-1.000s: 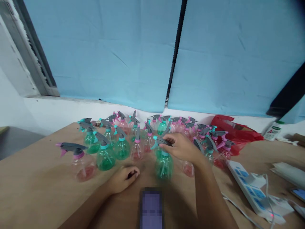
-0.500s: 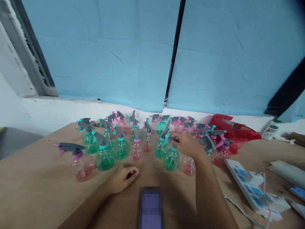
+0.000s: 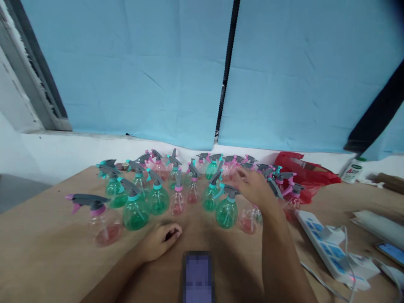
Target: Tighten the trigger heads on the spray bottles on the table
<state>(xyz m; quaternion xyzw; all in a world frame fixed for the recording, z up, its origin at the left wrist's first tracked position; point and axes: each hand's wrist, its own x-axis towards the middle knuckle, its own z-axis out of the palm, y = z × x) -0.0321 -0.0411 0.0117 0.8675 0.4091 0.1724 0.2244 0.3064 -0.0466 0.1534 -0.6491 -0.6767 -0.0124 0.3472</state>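
Note:
My left hand point(image 3: 160, 240) rests on the wooden table with its fingers curled in and nothing visible in them. My right hand point(image 3: 252, 186) is over the right part of a group of spray bottles, its fingers loosely bent and apart, holding nothing. Just left of it stands a green bottle point(image 3: 226, 213) with a grey and turquoise spray head. A clear pink bottle point(image 3: 248, 222) stands below the right hand, its top hidden by the wrist. At the front left is another pink bottle point(image 3: 105, 229); several green and pink ones stand upright behind.
A phone point(image 3: 198, 275) with a blurred screen lies at the near edge. On the right are a white power strip point(image 3: 328, 248) with plugs and cables, another phone point(image 3: 391, 253), a red plastic bag point(image 3: 311, 173) and a white bottle point(image 3: 354, 171). Blue curtains hang behind the table.
My right hand has let go of the green bottle's spray head, which now points left, and has lifted slightly right of it. My left hand stays curled on the table. The view has shifted slightly.

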